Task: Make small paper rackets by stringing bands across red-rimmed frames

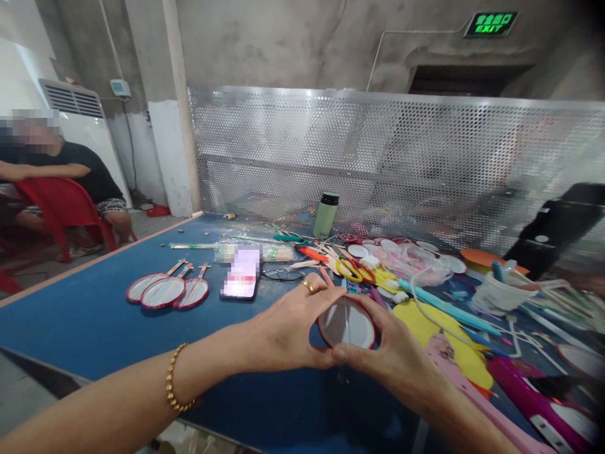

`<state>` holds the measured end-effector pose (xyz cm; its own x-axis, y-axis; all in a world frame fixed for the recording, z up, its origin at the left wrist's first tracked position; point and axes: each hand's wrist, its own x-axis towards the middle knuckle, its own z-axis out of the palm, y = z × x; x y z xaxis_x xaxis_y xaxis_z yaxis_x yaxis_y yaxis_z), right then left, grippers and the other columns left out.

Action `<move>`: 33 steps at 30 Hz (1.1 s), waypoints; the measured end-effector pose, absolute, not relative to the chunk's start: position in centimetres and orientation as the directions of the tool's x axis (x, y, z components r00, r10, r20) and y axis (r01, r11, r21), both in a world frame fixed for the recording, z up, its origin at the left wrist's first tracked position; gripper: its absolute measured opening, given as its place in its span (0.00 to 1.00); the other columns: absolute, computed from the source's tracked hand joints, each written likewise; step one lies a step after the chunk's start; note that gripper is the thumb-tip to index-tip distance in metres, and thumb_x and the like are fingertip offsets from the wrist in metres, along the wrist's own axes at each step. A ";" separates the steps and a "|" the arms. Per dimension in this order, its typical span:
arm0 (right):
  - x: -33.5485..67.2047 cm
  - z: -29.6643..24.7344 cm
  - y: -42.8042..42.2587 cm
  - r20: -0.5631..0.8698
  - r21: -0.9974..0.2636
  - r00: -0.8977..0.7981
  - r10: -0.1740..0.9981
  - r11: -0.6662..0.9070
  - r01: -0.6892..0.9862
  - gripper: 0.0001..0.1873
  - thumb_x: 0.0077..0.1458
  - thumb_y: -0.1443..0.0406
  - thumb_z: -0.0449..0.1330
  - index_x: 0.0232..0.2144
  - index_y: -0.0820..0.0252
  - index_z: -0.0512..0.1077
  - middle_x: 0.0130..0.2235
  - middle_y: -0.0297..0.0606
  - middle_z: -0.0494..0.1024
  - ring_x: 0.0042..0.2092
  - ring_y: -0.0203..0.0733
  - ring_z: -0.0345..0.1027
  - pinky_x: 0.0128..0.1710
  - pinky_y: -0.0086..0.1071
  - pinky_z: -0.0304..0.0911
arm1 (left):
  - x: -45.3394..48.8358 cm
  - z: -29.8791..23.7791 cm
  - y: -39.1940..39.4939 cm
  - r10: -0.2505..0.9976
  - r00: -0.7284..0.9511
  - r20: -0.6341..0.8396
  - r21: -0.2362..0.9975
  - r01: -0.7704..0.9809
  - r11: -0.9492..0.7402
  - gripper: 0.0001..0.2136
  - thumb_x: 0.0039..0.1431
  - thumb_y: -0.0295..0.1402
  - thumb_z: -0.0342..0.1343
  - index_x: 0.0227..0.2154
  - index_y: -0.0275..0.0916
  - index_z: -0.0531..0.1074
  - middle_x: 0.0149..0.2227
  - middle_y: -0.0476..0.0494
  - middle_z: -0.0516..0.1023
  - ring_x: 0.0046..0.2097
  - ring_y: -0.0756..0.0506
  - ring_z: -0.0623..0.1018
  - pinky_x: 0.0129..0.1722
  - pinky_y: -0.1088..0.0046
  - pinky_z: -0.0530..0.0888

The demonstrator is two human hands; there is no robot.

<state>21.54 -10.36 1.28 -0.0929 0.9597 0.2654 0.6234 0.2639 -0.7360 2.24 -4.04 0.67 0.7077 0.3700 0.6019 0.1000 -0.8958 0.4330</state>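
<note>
Both my hands hold one small round fan face [347, 323], white with a red rim, just above the blue table [85, 321]. My left hand [288, 325], with a gold ring and a gold bracelet on the wrist, grips its left edge with thumb and fingers. My right hand [392, 353] pinches its lower right edge. Three finished red-rimmed fans on wooden sticks [167, 290] lie to the left, next to a phone [242, 277] with its screen lit.
Scissors with yellow and red handles [352, 270], a green bottle [326, 215], a white cup [498, 291], yellow sheets [425, 318] and several craft pieces crowd the right half. A perforated metal screen [378, 157] backs the table. A person sits on a red chair [61, 208] far left.
</note>
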 end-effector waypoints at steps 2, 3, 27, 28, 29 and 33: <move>21.6 1.3 -10.3 0.250 -0.754 -0.115 0.961 0.268 0.599 0.33 0.44 0.53 0.69 0.52 0.57 0.69 0.48 0.40 0.77 0.47 0.50 0.71 0.45 0.38 0.68 | 2.2 0.6 -4.0 0.358 0.710 0.607 0.432 0.083 -0.898 0.35 0.51 0.40 0.63 0.61 0.37 0.60 0.49 0.36 0.67 0.53 0.40 0.67 0.55 0.59 0.70; 21.6 1.3 -10.3 0.242 -0.765 -0.123 0.962 0.268 0.586 0.33 0.44 0.53 0.69 0.51 0.58 0.69 0.48 0.40 0.77 0.46 0.49 0.72 0.44 0.37 0.68 | 2.2 0.6 -4.0 0.353 0.709 0.610 0.431 0.077 -0.899 0.34 0.51 0.40 0.63 0.61 0.37 0.60 0.49 0.37 0.67 0.52 0.40 0.67 0.54 0.60 0.70; 21.6 0.5 -9.7 0.233 -0.811 -0.089 0.969 0.243 0.533 0.26 0.45 0.60 0.67 0.48 0.58 0.71 0.43 0.38 0.79 0.42 0.45 0.73 0.38 0.33 0.69 | 2.2 0.9 -3.6 0.299 0.694 0.655 0.367 0.054 -0.929 0.29 0.50 0.37 0.63 0.56 0.35 0.66 0.46 0.37 0.69 0.51 0.41 0.69 0.52 0.62 0.71; 21.6 0.4 -9.7 0.228 -0.818 -0.088 0.970 0.239 0.522 0.28 0.44 0.60 0.67 0.49 0.57 0.70 0.44 0.38 0.79 0.43 0.46 0.73 0.39 0.33 0.69 | 2.2 1.0 -3.6 0.310 0.698 0.646 0.376 0.062 -0.924 0.30 0.50 0.37 0.63 0.57 0.35 0.65 0.47 0.37 0.69 0.51 0.41 0.69 0.52 0.62 0.71; 21.5 0.4 -9.7 0.226 -0.823 -0.087 0.970 0.238 0.516 0.29 0.44 0.60 0.68 0.50 0.57 0.70 0.45 0.38 0.78 0.45 0.46 0.73 0.41 0.34 0.69 | 2.2 1.0 -3.7 0.322 0.703 0.635 0.387 0.071 -0.919 0.32 0.51 0.38 0.63 0.58 0.36 0.64 0.47 0.37 0.69 0.52 0.41 0.68 0.53 0.61 0.71; 21.5 0.4 -9.8 0.229 -0.805 -0.089 0.969 0.239 0.542 0.33 0.43 0.59 0.69 0.52 0.57 0.69 0.48 0.39 0.77 0.48 0.48 0.72 0.43 0.34 0.69 | 2.1 1.1 -3.7 0.351 0.720 0.599 0.420 0.091 -0.903 0.35 0.49 0.40 0.64 0.60 0.36 0.62 0.49 0.36 0.68 0.53 0.40 0.68 0.54 0.61 0.70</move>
<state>21.47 -9.84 0.37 -0.0886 0.9695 0.2287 0.5421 0.2395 -0.8054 2.09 -3.75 1.06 0.7198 0.3514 0.5987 0.0910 -0.9028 0.4204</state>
